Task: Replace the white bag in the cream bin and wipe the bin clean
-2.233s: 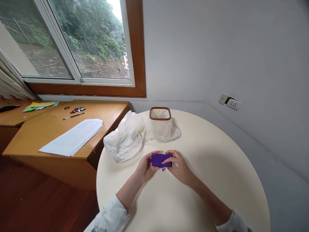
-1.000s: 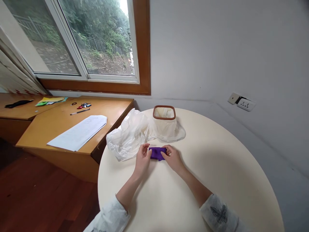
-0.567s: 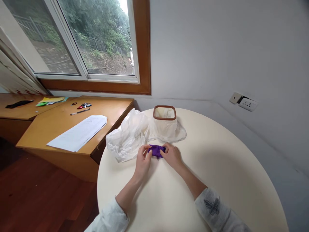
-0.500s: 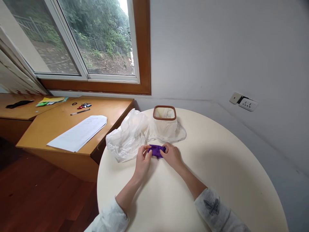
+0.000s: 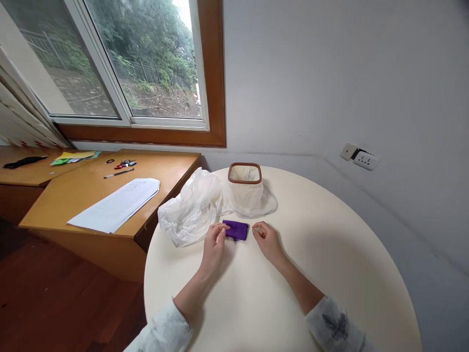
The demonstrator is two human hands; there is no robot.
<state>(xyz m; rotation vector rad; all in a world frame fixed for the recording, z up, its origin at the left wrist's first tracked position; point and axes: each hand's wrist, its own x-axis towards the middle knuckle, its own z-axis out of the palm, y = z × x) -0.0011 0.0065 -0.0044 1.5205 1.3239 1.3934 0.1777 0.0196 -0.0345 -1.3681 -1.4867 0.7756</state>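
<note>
A small purple folded cloth lies on the round cream table, now a fairly flat rectangle. At its left end, my left hand pinches the edge between thumb and fingers. Just past the right end is my right hand, apart from the cloth, its fingers loosely bent with nothing between them. Behind the cloth stands a small bin with a brown rim, lined with a white plastic bag. A crumpled white plastic bag spreads to the left of the bin.
To the left, a wooden desk bears white paper sheets, a pen, keys and colourful papers. A window and a white wall with a socket rise behind.
My right hand has let go of the purple cloth and moved right. The cloth's right end now lies flatter. My left hand stays at its left end. The view has shifted slightly.
</note>
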